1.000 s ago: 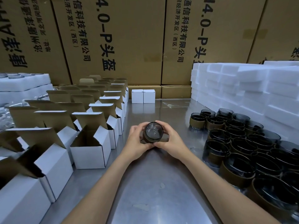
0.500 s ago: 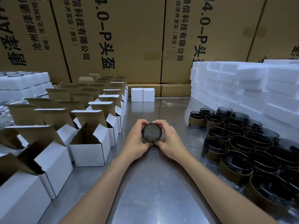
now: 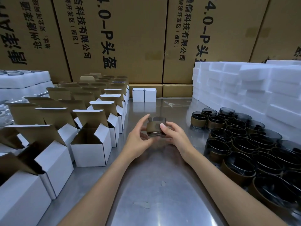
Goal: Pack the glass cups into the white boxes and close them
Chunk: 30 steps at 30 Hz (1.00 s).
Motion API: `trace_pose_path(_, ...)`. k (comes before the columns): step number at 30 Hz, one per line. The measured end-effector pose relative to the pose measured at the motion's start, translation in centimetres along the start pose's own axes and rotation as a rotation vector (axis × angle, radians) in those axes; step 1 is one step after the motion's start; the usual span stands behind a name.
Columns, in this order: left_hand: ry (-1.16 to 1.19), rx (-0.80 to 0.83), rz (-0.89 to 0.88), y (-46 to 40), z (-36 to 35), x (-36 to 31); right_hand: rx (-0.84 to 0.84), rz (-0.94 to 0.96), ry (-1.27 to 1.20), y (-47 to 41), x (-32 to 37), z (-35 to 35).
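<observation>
A dark glass cup (image 3: 155, 126) with a brown paper sleeve is held upright above the steel table (image 3: 154, 193), at mid-table. My left hand (image 3: 140, 137) grips its left side and my right hand (image 3: 175, 136) grips its right side, thumb on the sleeve. Several more sleeved glass cups (image 3: 241, 137) stand packed together on the right. Rows of open white boxes (image 3: 91, 144) with raised brown flaps fill the left; the nearest open one is just left of my left hand. Two closed white boxes (image 3: 144, 94) stand at the table's far end.
Stacks of white foam blocks (image 3: 244, 88) rise at the back right behind the cups. White foam trays (image 3: 24, 82) with glassware sit at far left. Large printed cardboard cartons (image 3: 130, 38) wall off the back.
The cup has been turned from lying with its mouth toward me to standing upright between my hands. Both hands stayed at mid-table.
</observation>
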<state>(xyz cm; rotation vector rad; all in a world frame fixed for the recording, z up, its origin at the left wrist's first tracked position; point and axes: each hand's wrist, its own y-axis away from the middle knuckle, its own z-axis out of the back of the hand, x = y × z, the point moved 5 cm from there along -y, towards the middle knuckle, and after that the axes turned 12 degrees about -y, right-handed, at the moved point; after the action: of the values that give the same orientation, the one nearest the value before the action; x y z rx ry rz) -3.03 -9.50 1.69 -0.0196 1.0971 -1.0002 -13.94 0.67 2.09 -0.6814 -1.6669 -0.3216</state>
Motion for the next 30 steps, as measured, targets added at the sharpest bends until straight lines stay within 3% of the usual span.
trace_pose_path(7,0.063,-0.084,0.15,0.0,1.0,0.2,0.12,-0.045,0.078,-0.2,-0.4,-0.3)
trace_pose_path(14,0.171,-0.043,0.326,0.1,1.0,0.5,0.144,-0.08,0.201,-0.2,-0.6,-0.6)
trace_pose_path(23,0.215,-0.026,0.278,0.3,1.2,0.6,0.144,-0.064,0.126,-0.3,-0.8,0.0)
trace_pose_path(30,0.29,0.094,0.153,0.4,0.9,0.3,0.189,-0.021,0.094,-0.3,-0.4,0.0)
